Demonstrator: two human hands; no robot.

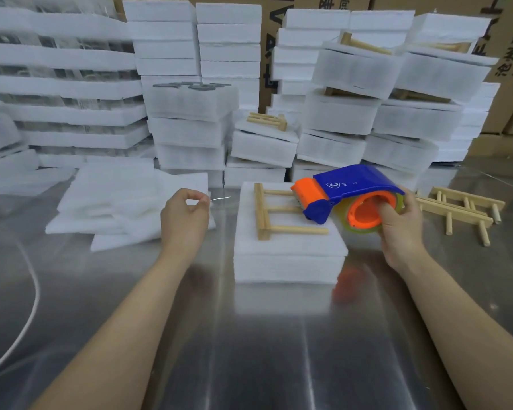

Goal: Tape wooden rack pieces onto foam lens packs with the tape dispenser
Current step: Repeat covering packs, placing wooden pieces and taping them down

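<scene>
Head view: the right hand grips the blue-and-orange plastic tape dispenser over the pale wooden rack piece lying on the white foam lens pack. The left hand pinches what seems to be the clear tape end. The strip is best kept taut and centred.

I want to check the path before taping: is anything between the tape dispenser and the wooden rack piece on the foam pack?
Nothing visible does. The tape dispenser, gripped by the right hand, hangs right above the wooden rack piece on the foam pack, only air between.

Left hand pinching, right hand curled, gripping.
</scene>
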